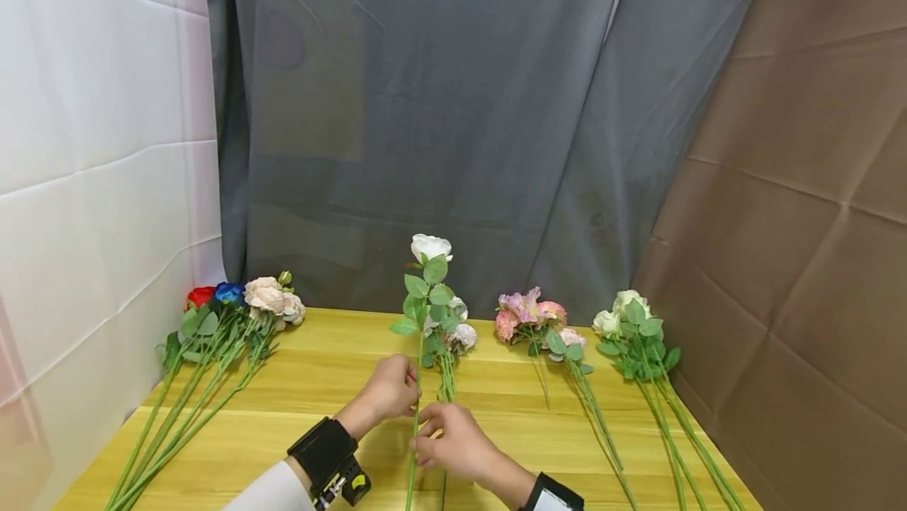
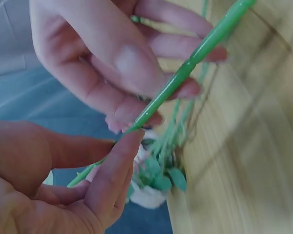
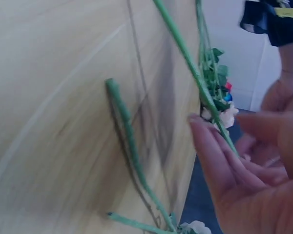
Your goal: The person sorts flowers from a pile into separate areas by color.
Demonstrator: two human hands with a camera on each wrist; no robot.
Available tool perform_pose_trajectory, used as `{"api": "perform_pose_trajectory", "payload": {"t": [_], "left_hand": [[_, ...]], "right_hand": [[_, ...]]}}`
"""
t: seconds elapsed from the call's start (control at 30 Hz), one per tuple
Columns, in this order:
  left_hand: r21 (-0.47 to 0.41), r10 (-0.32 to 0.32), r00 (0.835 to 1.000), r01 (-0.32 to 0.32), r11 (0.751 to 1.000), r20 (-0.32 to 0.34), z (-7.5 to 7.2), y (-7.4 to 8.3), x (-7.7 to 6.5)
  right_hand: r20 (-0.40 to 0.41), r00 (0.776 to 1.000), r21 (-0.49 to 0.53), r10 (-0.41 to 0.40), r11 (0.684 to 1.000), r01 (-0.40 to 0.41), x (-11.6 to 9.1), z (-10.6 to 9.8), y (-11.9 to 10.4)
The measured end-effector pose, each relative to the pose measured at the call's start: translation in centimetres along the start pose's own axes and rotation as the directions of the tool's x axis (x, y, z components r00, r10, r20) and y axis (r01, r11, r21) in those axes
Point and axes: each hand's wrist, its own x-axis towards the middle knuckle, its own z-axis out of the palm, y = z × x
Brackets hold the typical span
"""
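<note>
Near the middle of the head view, a white rose (image 1: 431, 247) with green leaves stands upright on a long stem. My left hand (image 1: 391, 386) pinches its green stem (image 2: 168, 90) between thumb and fingers. Lower on the stem is my right hand (image 1: 453, 440), its fingers loosely extended beside the stem. In the right wrist view the stem passes between the thumb and fingers of this right hand (image 3: 254, 180), with a gap showing. Just behind the hands, pale flowers (image 1: 462, 336) lie on the table, their stems toward me.
Red, blue and cream flowers (image 1: 265, 296) lie at the left of the wooden table (image 1: 319, 346). Pink flowers (image 1: 524, 308) lie right of centre, and pale green-white roses (image 1: 629, 305) at the far right. Cloth walls enclose the left, back and right.
</note>
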Motion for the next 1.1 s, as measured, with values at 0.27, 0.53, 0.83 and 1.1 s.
{"api": "perform_pose_trajectory", "payload": {"t": [0.27, 0.53, 0.83, 1.1], "left_hand": [[0.046, 0.071, 0.997, -0.070, 0.996, -0.010, 1.7, 0.4, 0.1], [0.092, 0.183, 0.979, -0.192, 0.977, 0.091, 0.2, -0.9, -0.7], [0.223, 0.087, 0.996, -0.085, 0.971, 0.003, -5.2, -5.0, -2.3], [0.287, -0.002, 0.994, 0.033, 0.957, -0.108, -8.5, -7.3, -3.6]], "right_hand": [[-0.106, 0.994, -0.029, -0.018, 0.999, 0.015, -0.5, -1.2, 0.5], [-0.196, 0.980, -0.180, -0.045, 0.984, 0.010, -1.4, -5.6, 0.3], [-0.170, 0.984, -0.324, -0.052, 0.946, -0.006, -1.6, -9.1, 1.8], [-0.131, 0.991, -0.376, -0.011, 0.926, -0.039, -0.4, -9.8, 4.2]]}}
